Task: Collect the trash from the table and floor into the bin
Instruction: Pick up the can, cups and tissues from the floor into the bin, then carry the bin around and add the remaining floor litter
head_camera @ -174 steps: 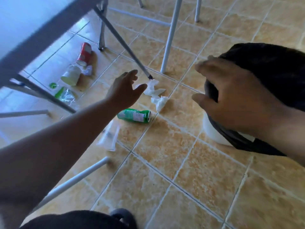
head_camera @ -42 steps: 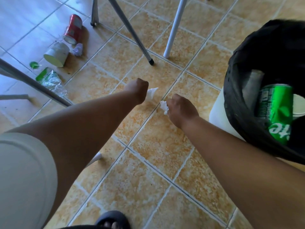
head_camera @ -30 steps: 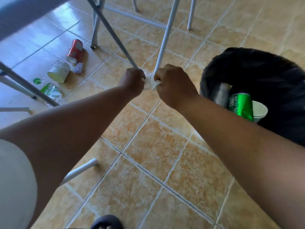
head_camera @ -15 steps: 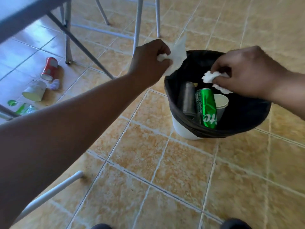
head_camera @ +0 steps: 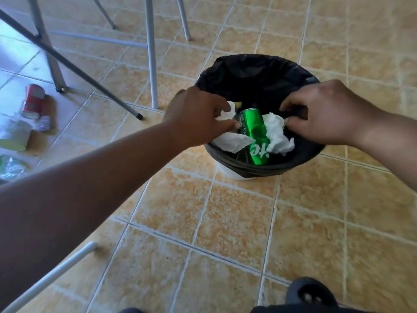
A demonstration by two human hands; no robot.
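Over the bin [head_camera: 257,169], left hand [head_camera: 198,116] is pinching a crumpled tissue [head_camera: 231,138]; right hand [head_camera: 325,114] is loosening, second tissue [head_camera: 278,134] beneath. Tissues probably handling light, soft, compressible; pinch anywhere.

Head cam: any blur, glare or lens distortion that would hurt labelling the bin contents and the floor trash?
Head view: green can and white tissues in the bin read clearly, lit well against the black liner. Left hand and right hand are slightly soft. Red can and paper cup sit at the left edge in a washed-out, bluish patch, softer. Wide-angle bending shows in the tile lines.
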